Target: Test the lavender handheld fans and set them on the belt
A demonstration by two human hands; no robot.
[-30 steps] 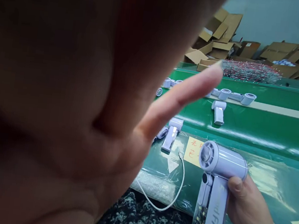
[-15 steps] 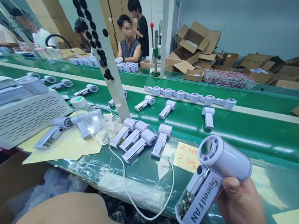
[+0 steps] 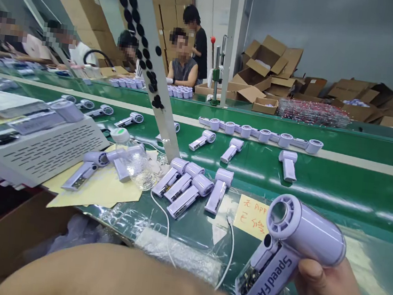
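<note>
My right hand (image 3: 334, 293) is closed around a lilac handheld fan (image 3: 309, 234) at the lower right. Its thumb presses near where the round head meets the handle. The fan is tilted, its ringed opening faces left, and "Speed FAN" is printed on the handle. An open slot along the handle shows a circuit board. Bare skin, seemingly my left arm (image 3: 124, 281), fills the bottom foreground; my left hand is out of view. Left of the held fan, several similar fans (image 3: 183, 200) lie on the bench beside a yellow note (image 3: 250, 215) with red writing. A white cable (image 3: 230, 251) curves nearby.
A clear plastic bottle (image 3: 137, 164) stands tilted near a white slotted metal box (image 3: 57, 150). A slanted post (image 3: 165, 125) rises at the bench's edge. Behind it, more fans lie on the green conveyor (image 3: 258, 168). Several people sit or stand across the line, near cardboard boxes (image 3: 270, 56).
The view has shifted left, so most of the scene sits further right. The fan in my right hand appears slightly lower and further right. The foreground arm covers more of the bottom.
</note>
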